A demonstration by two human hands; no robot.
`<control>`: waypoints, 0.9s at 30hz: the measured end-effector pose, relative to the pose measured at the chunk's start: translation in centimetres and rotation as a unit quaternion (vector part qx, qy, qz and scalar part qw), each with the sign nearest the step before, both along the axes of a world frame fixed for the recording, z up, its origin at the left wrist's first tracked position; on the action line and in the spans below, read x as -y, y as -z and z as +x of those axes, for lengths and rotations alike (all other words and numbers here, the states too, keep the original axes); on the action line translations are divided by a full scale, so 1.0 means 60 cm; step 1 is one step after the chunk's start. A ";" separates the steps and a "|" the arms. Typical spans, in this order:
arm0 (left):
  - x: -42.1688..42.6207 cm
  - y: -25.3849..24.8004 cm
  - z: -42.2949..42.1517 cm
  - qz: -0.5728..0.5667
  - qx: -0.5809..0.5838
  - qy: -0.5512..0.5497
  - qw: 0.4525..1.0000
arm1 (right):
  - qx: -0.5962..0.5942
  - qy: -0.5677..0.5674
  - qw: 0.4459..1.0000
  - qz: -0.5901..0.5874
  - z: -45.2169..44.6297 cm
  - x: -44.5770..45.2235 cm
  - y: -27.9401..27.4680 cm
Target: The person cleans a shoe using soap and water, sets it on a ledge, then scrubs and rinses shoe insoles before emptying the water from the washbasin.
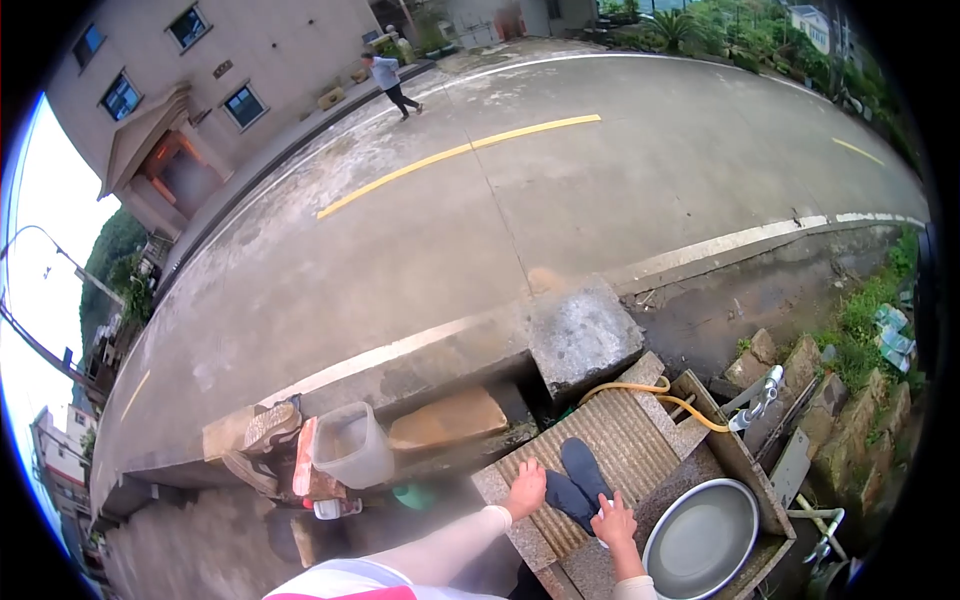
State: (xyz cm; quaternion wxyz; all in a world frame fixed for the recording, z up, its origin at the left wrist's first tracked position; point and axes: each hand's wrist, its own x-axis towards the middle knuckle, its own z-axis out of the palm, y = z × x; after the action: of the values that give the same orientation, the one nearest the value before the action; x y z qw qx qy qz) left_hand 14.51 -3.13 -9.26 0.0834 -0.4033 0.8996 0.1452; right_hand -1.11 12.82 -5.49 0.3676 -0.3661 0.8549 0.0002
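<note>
Two dark grey, sock-shaped pieces (584, 468) lie overlapping on a ribbed stone washboard (622, 425). My left hand (527, 490) is at the left edge of the lower piece, its fingers curled against it. At the lower right end of the pieces is my right hand (615, 522), fingers closed around a small white thing (602, 504) that is mostly hidden. A large round metal basin (703, 540) stands just to the right of that hand, in the stone sink (690, 482).
A yellow hose (690, 410) runs to a metal tap (768, 392). On the left ledge are a translucent bucket (352, 446) and worn shoes (268, 428). A concrete block (584, 338) borders the road (420, 250), where a person (388, 80) walks on the far side.
</note>
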 end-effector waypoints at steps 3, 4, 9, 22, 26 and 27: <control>0.025 -0.024 -0.005 0.079 -0.089 -0.045 0.992 | -0.019 -0.023 1.000 -0.005 0.003 -0.005 0.012; 0.029 -0.028 -0.006 0.097 -0.082 -0.044 0.991 | -0.001 -0.007 1.000 0.001 0.006 -0.002 -0.002; 0.064 -0.025 -0.061 0.144 -0.115 -0.039 0.982 | 0.111 0.080 0.991 0.010 0.043 0.007 -0.017; 0.007 -0.038 -0.103 0.013 -0.134 0.020 0.991 | 0.190 0.383 0.876 -0.222 0.124 -0.027 0.013; -0.071 -0.048 -0.049 0.029 -0.083 0.018 0.996 | -0.017 0.368 0.866 -0.338 0.062 -0.017 0.010; -0.080 -0.051 -0.037 0.049 -0.067 0.049 0.995 | -0.034 0.313 0.878 -0.361 0.050 0.003 -0.007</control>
State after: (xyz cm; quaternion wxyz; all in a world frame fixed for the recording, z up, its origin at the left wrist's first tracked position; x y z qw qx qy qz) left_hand 12.31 1.68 -6.21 0.0501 -0.3437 0.9136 0.2115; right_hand 1.90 12.61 -5.08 0.1617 -0.1864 0.8776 -0.4111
